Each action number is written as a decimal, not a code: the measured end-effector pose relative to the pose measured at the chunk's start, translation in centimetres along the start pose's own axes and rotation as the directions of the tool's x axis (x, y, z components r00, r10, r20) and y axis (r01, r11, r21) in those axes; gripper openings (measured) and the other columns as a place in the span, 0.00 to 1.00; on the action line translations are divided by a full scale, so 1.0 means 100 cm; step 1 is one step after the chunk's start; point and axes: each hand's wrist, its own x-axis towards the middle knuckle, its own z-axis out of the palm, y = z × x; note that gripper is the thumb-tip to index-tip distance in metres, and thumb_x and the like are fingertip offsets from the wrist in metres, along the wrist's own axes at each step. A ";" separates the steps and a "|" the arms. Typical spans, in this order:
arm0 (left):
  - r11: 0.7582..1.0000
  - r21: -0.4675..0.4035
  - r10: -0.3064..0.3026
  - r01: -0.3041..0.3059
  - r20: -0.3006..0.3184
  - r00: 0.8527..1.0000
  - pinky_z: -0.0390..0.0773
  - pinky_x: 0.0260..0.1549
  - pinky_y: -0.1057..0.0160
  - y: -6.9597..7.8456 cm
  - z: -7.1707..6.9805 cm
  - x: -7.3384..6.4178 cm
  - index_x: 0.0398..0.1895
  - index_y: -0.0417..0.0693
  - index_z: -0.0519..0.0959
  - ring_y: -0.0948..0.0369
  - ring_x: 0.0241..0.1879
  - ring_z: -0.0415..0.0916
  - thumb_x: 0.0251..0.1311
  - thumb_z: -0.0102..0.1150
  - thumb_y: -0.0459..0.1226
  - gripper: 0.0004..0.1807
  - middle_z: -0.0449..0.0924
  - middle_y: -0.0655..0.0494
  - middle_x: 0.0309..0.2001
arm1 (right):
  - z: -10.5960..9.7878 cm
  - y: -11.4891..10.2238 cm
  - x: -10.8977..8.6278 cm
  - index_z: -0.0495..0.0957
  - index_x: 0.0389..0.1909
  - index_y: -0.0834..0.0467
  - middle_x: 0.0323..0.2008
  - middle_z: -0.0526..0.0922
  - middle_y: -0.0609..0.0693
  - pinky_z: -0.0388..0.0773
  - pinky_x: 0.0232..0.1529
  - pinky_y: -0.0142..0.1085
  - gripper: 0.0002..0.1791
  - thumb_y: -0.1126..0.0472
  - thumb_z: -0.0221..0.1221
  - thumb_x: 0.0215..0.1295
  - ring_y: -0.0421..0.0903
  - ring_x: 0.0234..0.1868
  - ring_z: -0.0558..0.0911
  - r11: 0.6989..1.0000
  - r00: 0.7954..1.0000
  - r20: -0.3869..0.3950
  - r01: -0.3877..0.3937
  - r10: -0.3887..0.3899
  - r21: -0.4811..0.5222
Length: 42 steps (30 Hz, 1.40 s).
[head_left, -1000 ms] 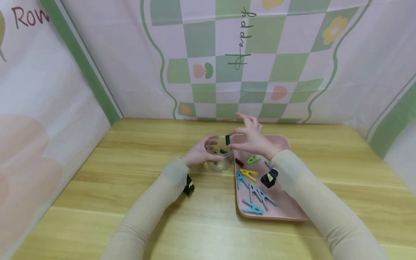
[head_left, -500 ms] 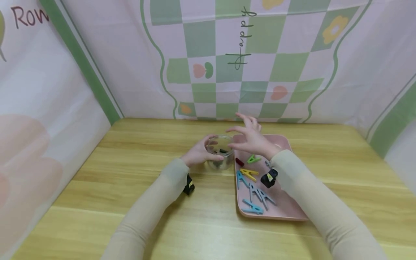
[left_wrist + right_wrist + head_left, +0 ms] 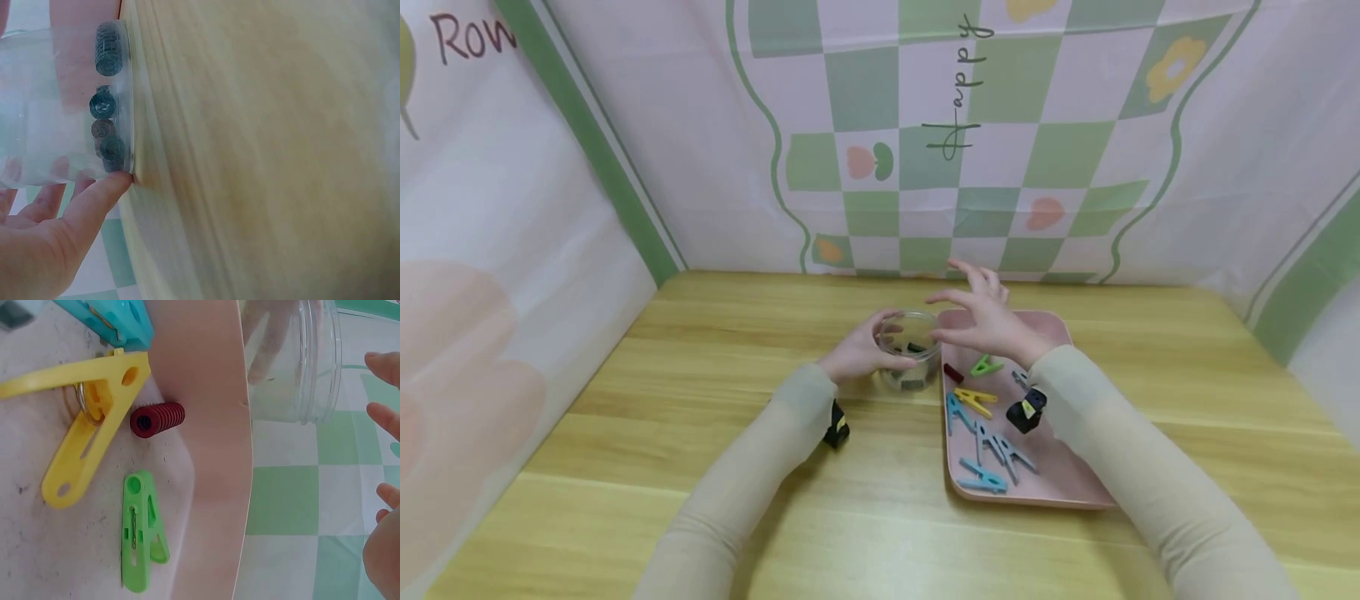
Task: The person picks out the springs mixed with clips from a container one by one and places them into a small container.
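My left hand [image 3: 861, 352] holds a clear glass jar [image 3: 925, 377] round its side as it stands on the table. Inside, in the left wrist view, several dark green springs [image 3: 108, 49] and a brownish one [image 3: 102, 129] lie at the bottom. Above the jar's right rim is my right hand [image 3: 988, 323], fingers spread, holding nothing. Beside the jar, a pink tray [image 3: 215, 487] contains a dark red spring [image 3: 157, 419], a yellow clothespin [image 3: 70, 472] and a green clothespin [image 3: 135, 550].
Blue clothespins [image 3: 982, 482] and grey clothespins [image 3: 988, 442] lie toward the tray's near left part. My right forearm covers much of the tray's right side. A patterned cloth [image 3: 925, 208] hangs behind the wooden table [image 3: 880, 533].
One second ago my right finger and thumb pinched a dark green spring over the jar. They have let it go, and it has dropped into the jar. My left hand stays put.
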 end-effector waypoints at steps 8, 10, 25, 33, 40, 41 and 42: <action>1.000 0.001 0.008 -0.008 -0.033 0.999 0.65 0.64 0.47 -0.005 0.001 0.004 0.71 0.57 0.54 0.48 0.66 0.61 0.49 0.71 0.35 0.48 0.60 0.47 0.68 | -0.002 0.001 0.000 0.77 0.55 0.54 0.74 0.42 0.58 0.35 0.64 0.68 0.25 0.53 0.67 0.55 0.65 0.71 0.38 1.000 1.000 0.008 -0.011 0.011 -0.009; 1.000 0.002 0.010 -0.010 -0.037 0.999 0.65 0.64 0.47 -0.004 0.001 0.003 0.71 0.57 0.55 0.48 0.66 0.61 0.49 0.71 0.35 0.48 0.60 0.47 0.68 | -0.003 0.001 -0.001 0.77 0.54 0.54 0.74 0.42 0.58 0.35 0.64 0.68 0.25 0.53 0.66 0.56 0.65 0.71 0.38 1.000 1.000 0.009 -0.013 0.013 -0.009; 1.000 0.000 0.003 -0.003 -0.037 0.999 0.64 0.65 0.48 -0.002 0.001 0.001 0.72 0.56 0.54 0.48 0.66 0.61 0.49 0.71 0.35 0.48 0.60 0.47 0.68 | -0.010 0.004 -0.006 0.77 0.54 0.54 0.75 0.42 0.55 0.34 0.64 0.69 0.23 0.55 0.66 0.56 0.64 0.71 0.38 1.000 1.000 0.016 -0.019 0.019 -0.005; 1.000 -0.008 0.006 -0.006 -0.034 0.999 0.65 0.64 0.48 -0.002 0.001 0.003 0.71 0.56 0.54 0.48 0.66 0.61 0.49 0.71 0.34 0.48 0.60 0.47 0.68 | -0.014 0.008 -0.009 0.77 0.54 0.54 0.74 0.42 0.57 0.35 0.63 0.70 0.23 0.55 0.66 0.57 0.66 0.70 0.38 1.000 0.999 0.029 -0.016 0.016 -0.015; 1.000 -0.016 0.006 -0.006 -0.041 0.999 0.65 0.64 0.49 -0.003 0.002 0.002 0.71 0.56 0.55 0.49 0.66 0.61 0.48 0.71 0.33 0.47 0.60 0.47 0.68 | -0.019 0.011 -0.015 0.78 0.53 0.54 0.74 0.43 0.57 0.36 0.62 0.70 0.21 0.54 0.65 0.58 0.66 0.70 0.39 0.999 0.999 0.038 -0.009 0.010 -0.032; 1.000 -0.017 0.006 -0.006 -0.041 0.999 0.65 0.64 0.48 -0.003 0.002 0.002 0.71 0.56 0.55 0.49 0.66 0.61 0.48 0.71 0.33 0.47 0.60 0.47 0.68 | -0.019 0.012 -0.015 0.78 0.53 0.54 0.74 0.43 0.57 0.36 0.62 0.70 0.21 0.54 0.65 0.59 0.66 0.70 0.39 0.999 0.999 0.035 -0.006 0.007 -0.035; 1.000 -0.017 0.006 -0.006 -0.042 0.999 0.65 0.64 0.48 -0.003 0.002 0.001 0.71 0.56 0.55 0.49 0.66 0.61 0.48 0.71 0.33 0.47 0.60 0.47 0.68 | -0.019 0.012 -0.016 0.78 0.53 0.54 0.74 0.43 0.57 0.37 0.62 0.70 0.21 0.53 0.65 0.59 0.66 0.70 0.39 0.999 0.999 0.033 -0.002 0.003 -0.041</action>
